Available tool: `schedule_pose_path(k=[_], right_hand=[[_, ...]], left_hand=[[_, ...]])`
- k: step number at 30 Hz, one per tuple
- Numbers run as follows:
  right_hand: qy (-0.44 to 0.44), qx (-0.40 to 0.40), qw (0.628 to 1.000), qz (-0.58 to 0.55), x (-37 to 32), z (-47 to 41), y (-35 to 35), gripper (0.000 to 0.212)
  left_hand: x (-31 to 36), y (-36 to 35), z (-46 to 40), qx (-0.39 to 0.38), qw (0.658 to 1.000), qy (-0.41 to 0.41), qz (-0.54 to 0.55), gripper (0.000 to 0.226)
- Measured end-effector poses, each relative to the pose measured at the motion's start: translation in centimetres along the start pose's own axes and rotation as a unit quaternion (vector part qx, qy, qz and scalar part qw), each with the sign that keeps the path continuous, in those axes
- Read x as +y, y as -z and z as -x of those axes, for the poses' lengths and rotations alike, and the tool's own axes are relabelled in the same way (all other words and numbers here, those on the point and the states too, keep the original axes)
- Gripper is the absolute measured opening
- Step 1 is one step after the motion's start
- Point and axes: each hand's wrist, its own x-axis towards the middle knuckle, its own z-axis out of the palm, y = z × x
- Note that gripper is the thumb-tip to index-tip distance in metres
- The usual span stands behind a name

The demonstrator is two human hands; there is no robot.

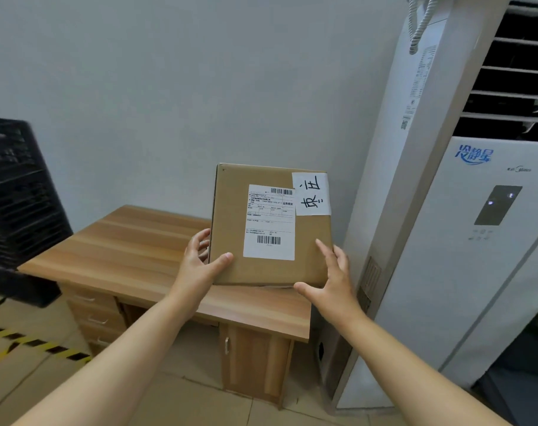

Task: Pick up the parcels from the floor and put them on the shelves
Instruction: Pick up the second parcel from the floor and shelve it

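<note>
A brown cardboard parcel [231,216] with a white shipping label and a handwritten white tag is held upright in front of me, above the right part of a wooden desk [123,250]. My left hand [200,262] grips its lower left edge, thumb on the front face and fingers behind. My right hand [332,281] holds the lower right corner, fingers spread on the front and thumb under the bottom edge. Whether the parcel's bottom edge touches the desk top I cannot tell.
A tall white floor-standing air conditioner [476,241] stands close on the right. Stacked black plastic crates [12,204] are at the left, beside the desk. Yellow-and-black hazard tape [34,342] runs across the tiled floor. A plain wall is behind.
</note>
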Motion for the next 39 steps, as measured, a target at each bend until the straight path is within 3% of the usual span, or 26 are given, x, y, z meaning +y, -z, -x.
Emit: schedule_pose_path(k=[17,26,39], right_hand=[[0.049,-0.012,0.999,0.004,-6.8,-13.5,-18.1,0.088],[0.075,-0.049,0.996,-0.016,-11.8,-19.2,-31.5,0.088],[0.146,-0.174,0.972,-0.053,-18.6,-23.0,-46.5,0.088]], left_hand=[[-3.2,15.3,-11.0,0.057,0.984,-0.087,-0.144,0.094],[-5.1,27.8,-15.6,0.096,0.974,-0.044,-0.201,0.087],[-6.9,41.5,-15.9,0.224,0.951,0.002,-0.215,0.083]])
